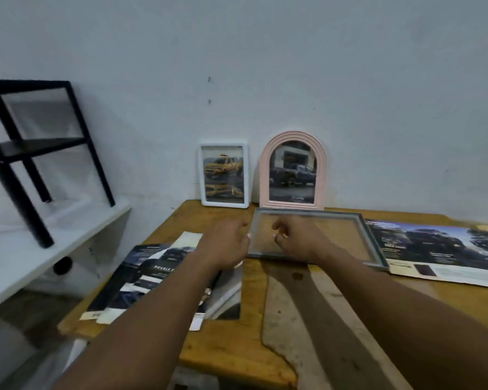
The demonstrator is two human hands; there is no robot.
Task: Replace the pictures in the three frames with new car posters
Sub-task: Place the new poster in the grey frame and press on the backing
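Both hands reach forward, close together but apart. The left hand (226, 244) sits at the left edge of a grey frame (341, 237), and the right hand (299, 240) hovers over its glass with fingers curled. Blur hides whether either one grips it.

Far left, a black square-tube rack (40, 144) stands on a smooth white shelf (26, 249). Near left on the worn wooden table (237, 347) lies a loose pile of glossy dark posters (152, 277), overlapping and hanging over the edge. At the far edge, upright against the pale wall (265, 66), stands a white rectangular frame (248, 175) with rounded corners, showing yellow cars. Just right of it stands a pink arched frame (265, 175) with ridged moulding, showing a dark truck. The thin-rimmed grey frame lies flat just in front, bare wood showing through its glass. Right of it a wide poster (440, 249) lies flat.
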